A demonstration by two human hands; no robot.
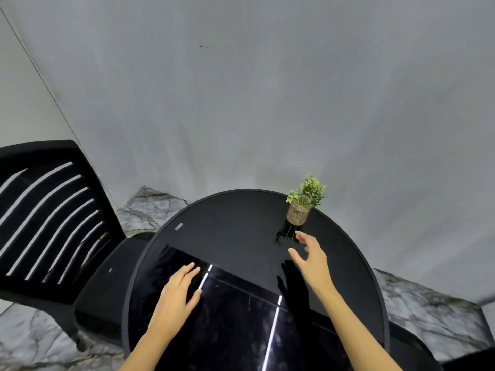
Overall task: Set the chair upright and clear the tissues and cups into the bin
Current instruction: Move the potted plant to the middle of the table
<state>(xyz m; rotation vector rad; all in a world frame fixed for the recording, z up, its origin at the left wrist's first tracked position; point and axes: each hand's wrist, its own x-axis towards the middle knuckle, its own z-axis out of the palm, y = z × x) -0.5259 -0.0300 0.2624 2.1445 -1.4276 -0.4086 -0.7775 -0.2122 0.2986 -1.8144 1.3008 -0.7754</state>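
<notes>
A black plastic chair with a slatted back stands upright at the left, its seat tucked against the round black glossy table. My left hand rests flat on the tabletop, fingers apart, holding nothing. My right hand hovers just above the table with spread fingers, empty, close in front of a small potted plant. No tissues, cups or bin appear in this view.
The plant stands near the table's far right edge. A grey wall rises right behind the table. Marble-patterned floor shows at both sides. Another dark rounded shape sits low at the right, beside the table.
</notes>
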